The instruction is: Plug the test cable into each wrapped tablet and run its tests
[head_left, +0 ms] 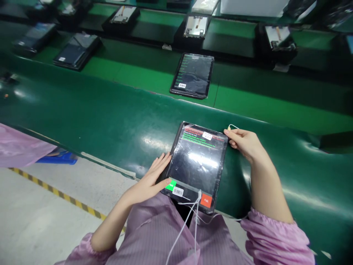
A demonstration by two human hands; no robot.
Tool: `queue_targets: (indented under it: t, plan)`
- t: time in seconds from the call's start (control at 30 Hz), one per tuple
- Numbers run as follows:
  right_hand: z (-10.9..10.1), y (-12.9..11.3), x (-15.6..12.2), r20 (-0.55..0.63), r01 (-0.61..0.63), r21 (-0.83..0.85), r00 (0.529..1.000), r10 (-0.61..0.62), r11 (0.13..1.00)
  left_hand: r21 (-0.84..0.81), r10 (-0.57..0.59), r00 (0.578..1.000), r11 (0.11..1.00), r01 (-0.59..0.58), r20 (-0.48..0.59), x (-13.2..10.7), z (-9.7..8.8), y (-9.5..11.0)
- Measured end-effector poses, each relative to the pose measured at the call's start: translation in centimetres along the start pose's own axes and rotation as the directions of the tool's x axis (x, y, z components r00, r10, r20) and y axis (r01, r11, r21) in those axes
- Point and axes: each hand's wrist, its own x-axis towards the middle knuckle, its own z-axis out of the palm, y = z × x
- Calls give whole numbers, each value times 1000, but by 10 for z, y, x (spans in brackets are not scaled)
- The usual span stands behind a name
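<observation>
A black tablet lies face up at the near edge of the green bench. Coloured text lines its top, with a green button at lower left and a red "Fail" button at lower right. My left hand is spread along the tablet's left edge, its thumb over the green button. At the top right corner, my right hand pinches the end of a white headset cable by its yellowish tip. Whether its plug sits in the tablet is hidden by the fingers. White earphone wires hang across the tablet's lower edge.
Behind the bench edge, another tablet lies on a lower green strip. More tablets are to the left. Opened devices sit on black blocks farther back. A pink sleeve of another person shows at left.
</observation>
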Motion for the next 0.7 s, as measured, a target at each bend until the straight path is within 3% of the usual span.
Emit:
queue_targets:
  t: [0.23, 0.5, 0.7]
  plan:
    - [0, 0, 0, -14, -12, 16, 1000, 12, 1000, 24, 38, 999, 999, -38, 21, 1, -2, -1]
    - [0, 4, 3, -13, 6, 11, 1000, -6, 1000, -4, -26, 994, 1000, 27, 102, 1, -4, 1]
    - [-2, 5, 4, -3, 11, 8, 1000, -11, 1000, 67, 5, 998, 998, -9, 64, 0, 0, 0]
